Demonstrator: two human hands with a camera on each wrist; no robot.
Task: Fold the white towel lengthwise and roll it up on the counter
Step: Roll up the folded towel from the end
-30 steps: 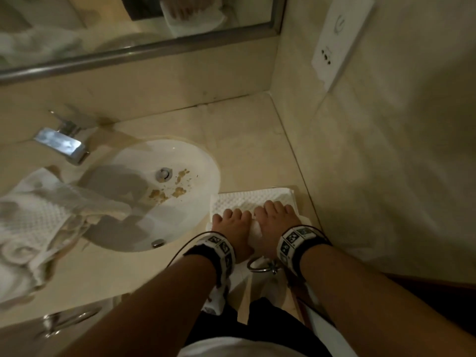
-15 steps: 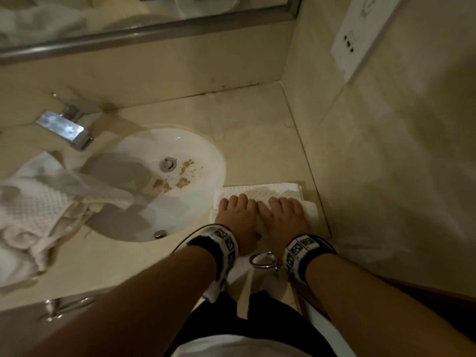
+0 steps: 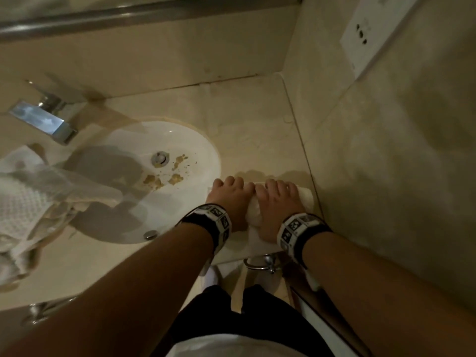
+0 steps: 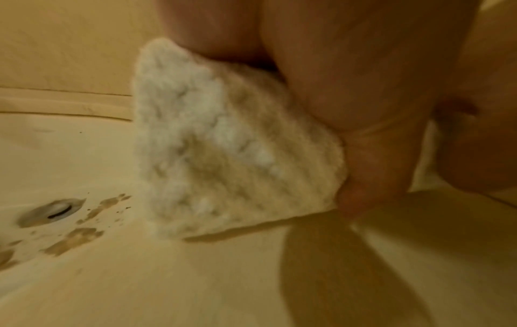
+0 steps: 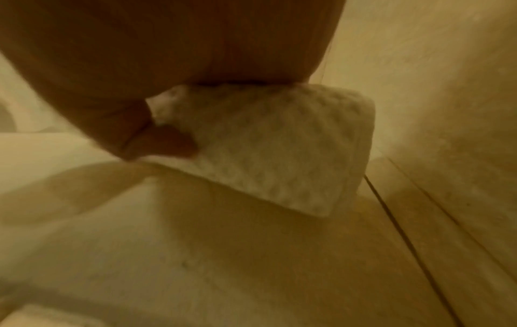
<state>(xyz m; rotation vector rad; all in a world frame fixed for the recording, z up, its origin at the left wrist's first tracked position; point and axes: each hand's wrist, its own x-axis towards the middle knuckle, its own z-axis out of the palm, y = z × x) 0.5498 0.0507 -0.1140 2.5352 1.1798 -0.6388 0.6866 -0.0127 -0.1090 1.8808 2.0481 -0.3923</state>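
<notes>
The white waffle-textured towel [image 3: 253,215] lies rolled into a thick bundle on the beige stone tabletop [image 3: 247,119], between the white oval sink basin [image 3: 164,181] and the beige side wall [image 3: 386,163]. The left hand [image 3: 228,199] curls over the roll's left part, its thumb tucked against the near side. The right hand [image 3: 279,202] curls over the right part, its fingers [image 3: 273,185] wrapped over the top; the blurred wrist views seem to show both thumbs pressing into the cloth. A chrome faucet [image 3: 43,119] stands behind the basin.
</notes>
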